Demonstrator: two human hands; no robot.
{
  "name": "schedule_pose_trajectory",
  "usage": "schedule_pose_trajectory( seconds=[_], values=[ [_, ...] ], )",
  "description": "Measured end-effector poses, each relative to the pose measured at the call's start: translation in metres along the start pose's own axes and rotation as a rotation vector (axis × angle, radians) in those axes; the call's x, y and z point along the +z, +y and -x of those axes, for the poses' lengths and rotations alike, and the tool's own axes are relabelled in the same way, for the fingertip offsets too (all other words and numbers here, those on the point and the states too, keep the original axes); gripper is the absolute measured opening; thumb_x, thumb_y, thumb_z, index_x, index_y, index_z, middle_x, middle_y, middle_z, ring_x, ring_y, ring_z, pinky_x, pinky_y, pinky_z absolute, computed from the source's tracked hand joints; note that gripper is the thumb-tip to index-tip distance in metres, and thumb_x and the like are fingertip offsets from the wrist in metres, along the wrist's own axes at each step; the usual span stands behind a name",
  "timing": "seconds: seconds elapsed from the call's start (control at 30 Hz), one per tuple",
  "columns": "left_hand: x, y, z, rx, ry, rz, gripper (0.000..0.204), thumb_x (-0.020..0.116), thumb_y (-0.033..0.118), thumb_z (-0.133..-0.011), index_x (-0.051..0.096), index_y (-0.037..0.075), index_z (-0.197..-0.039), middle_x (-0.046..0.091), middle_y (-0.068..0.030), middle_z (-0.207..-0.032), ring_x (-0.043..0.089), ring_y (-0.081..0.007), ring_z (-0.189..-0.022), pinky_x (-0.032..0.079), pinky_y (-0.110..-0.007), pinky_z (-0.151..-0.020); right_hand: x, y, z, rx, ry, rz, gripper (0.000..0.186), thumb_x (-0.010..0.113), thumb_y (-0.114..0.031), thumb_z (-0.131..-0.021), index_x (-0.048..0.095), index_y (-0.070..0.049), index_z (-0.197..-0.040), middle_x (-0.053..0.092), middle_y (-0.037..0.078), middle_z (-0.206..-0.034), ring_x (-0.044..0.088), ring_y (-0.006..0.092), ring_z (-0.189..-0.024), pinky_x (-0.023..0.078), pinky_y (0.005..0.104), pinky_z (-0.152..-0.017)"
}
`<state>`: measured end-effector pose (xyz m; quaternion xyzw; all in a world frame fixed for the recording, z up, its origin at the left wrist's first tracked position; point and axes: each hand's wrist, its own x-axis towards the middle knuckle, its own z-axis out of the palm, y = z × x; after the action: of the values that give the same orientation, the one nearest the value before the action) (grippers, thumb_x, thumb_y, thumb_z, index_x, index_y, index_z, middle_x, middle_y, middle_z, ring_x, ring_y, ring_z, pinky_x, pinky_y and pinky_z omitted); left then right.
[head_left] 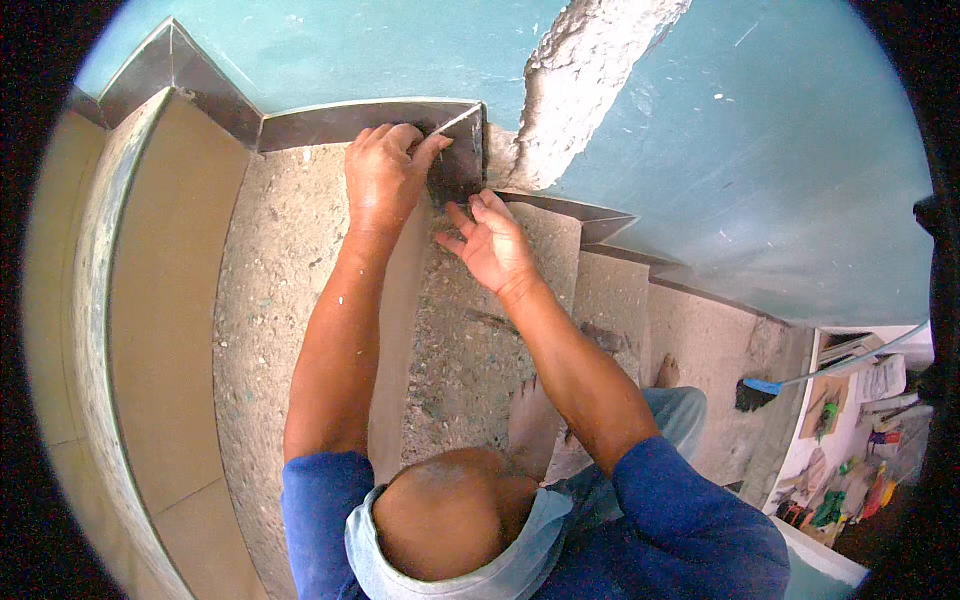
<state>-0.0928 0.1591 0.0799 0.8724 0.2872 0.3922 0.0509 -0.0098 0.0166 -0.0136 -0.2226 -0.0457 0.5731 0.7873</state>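
My left hand (385, 165) grips a dark skirting tile (460, 150) at the step's corner against the blue wall, with thumb and fingertips near its upper edge and a thin pale edge beside them. My right hand (492, 240) is just below the same tile, palm partly turned up and fingers apart and loosely bent, fingertips at or near the tile's lower edge; whether they touch it is unclear. More dark skirting (330, 123) runs along the wall to the left.
Bare concrete steps (270, 280) descend rightward; beige tiled steps (165, 320) are at left. A broken white channel (570, 90) cuts the blue wall (760, 170). A blue broom (760, 392) and assorted clutter (840, 470) lie at lower right.
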Motion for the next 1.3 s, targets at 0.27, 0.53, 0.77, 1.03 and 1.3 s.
schedule_pose_trajectory(
  seconds=[0.27,0.53,0.77,1.03,1.3],
  values=[
    [0.002,-0.001,0.0,0.002,-0.017,-0.015,0.034,0.078,0.036,-0.083,0.069,0.005,-0.073,0.069,-0.0138,-0.077,0.064,-0.0359,-0.076,0.048,-0.047,-0.072,0.004,0.009,-0.003,-0.04,-0.012,0.038,0.042,0.062,-0.015,-0.095,0.049,-0.016,-0.134,0.054,-0.003,-0.128,0.053,0.0202,-0.121,0.047,0.0555,-0.1],
    [0.0,-0.001,0.0,-0.004,-0.04,-0.021,0.034,0.077,0.036,-0.084,0.069,0.005,-0.074,0.069,-0.0137,-0.078,0.063,-0.0357,-0.077,0.048,-0.047,-0.073,-0.002,0.002,0.002,0.006,-0.011,0.117,0.055,0.064,-0.017,-0.094,0.042,-0.015,-0.145,0.049,-0.002,-0.133,0.052,0.0214,-0.121,0.045,0.0566,-0.101],
    [0.002,-0.002,0.0,-0.002,-0.016,0.007,0.034,0.079,0.036,-0.083,0.069,0.004,-0.074,0.069,-0.0132,-0.078,0.063,-0.0352,-0.077,0.048,-0.047,-0.074,-0.009,-0.002,0.018,0.034,0.152,0.15,0.062,0.067,-0.02,-0.095,0.039,-0.014,-0.149,0.045,0.005,-0.144,0.052,0.0288,-0.127,0.046,0.0579,-0.102],
    [0.0,-0.003,-0.001,-0.013,-0.037,0.009,0.035,0.078,0.037,-0.083,0.069,0.004,-0.074,0.069,-0.0129,-0.079,0.063,-0.0349,-0.079,0.048,-0.047,-0.076,-0.047,0.009,0.072,0.24,0.081,0.173,0.058,0.061,-0.027,-0.1,0.038,-0.011,-0.151,0.058,0.013,-0.141,0.064,0.0351,-0.117,0.052,0.0545,-0.098],
    [0.001,-0.006,0.0,-0.004,-0.038,0.02,0.037,0.078,0.038,-0.084,0.069,0.004,-0.074,0.069,-0.0134,-0.078,0.063,-0.0351,-0.078,0.048,-0.047,-0.076,-0.092,0.032,0.12,0.353,0.219,0.195,0.055,0.059,-0.029,-0.101,0.039,-0.012,-0.15,0.065,0.014,-0.13,0.068,0.0298,-0.108,0.056,0.0504,-0.091]
  ],
)
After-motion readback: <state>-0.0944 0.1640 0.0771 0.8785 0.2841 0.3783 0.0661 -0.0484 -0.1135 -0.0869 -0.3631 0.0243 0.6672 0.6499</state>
